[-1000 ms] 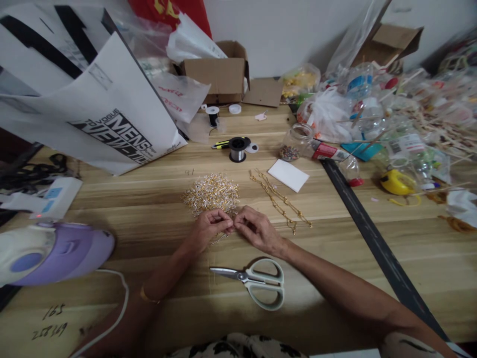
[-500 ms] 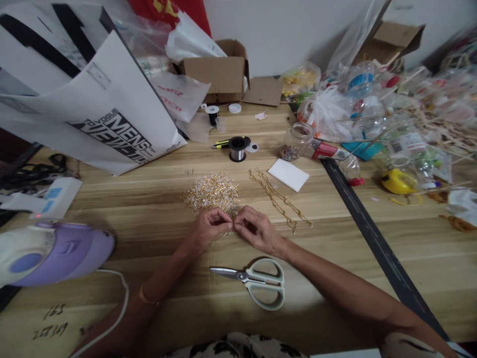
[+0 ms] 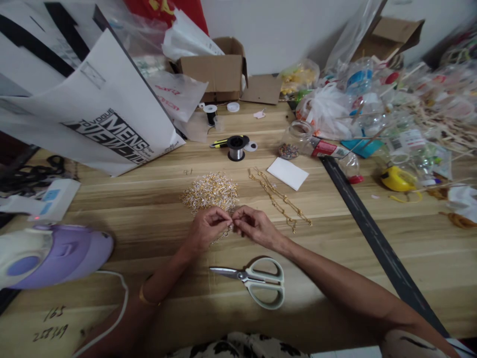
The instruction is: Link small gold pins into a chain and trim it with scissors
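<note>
Just in front of the gold-and-silver heap of small jewellery pieces, my two hands meet fingertip to fingertip. My left hand is closed in a pinch, and a short thin chain hangs below its fingertips to the table. Thumb and forefinger of my right hand are pressed together against the left fingertips; what they hold is too small to make out. Right of the heap lie gold beaded chains. Scissors with pale handles lie nearer to me, blades pointing left.
Behind the heap stand a wire spool and a yellow-black cutter. A white card lies beside a jar of beads. At left are a purple-white appliance and a large paper bag. Plastic bottles crowd the right.
My right hand has turned slightly, its fingers closing nearer together at the left fingertips. The view has shifted a little; the things on the table stay in place.
</note>
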`<state>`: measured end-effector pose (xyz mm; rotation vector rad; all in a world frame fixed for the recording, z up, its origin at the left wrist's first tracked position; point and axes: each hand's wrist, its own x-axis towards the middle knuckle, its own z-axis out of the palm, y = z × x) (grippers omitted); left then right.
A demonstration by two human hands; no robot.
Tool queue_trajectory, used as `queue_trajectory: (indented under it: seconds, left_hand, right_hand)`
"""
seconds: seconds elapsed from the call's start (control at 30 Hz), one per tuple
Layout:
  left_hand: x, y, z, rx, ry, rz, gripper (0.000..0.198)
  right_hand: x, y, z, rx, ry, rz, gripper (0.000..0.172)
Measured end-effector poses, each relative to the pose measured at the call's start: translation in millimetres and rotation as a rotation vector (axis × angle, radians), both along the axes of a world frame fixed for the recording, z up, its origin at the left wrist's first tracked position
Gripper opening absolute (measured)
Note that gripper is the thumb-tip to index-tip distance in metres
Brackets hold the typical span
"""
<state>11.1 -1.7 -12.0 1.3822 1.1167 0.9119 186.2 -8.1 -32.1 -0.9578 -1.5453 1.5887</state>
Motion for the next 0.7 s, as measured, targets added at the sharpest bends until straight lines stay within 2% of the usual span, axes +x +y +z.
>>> queue_trajectory:
  seconds: [0.2, 0.37, 0.7]
  left_hand:
    - [-0.5, -1.4, -7.1, 0.105, 0.034, -0.008, 0.005]
    - [0.3, -2.5, -7.1, 0.195, 0.04, -0.042, 0.003]
    - [2.3, -1.7, -10.7, 0.225, 0.029, 0.004, 0.002]
  right_hand:
    - [0.0, 2.0, -0.8, -0.053, 0.024, -0.004, 0.02]
    - [-0.2, 3.1, -2.2, -0.064, 0.023, -0.007, 0.018]
    - [-0.2, 5.1, 3.9, -0.103, 0.026, -0.018, 0.02]
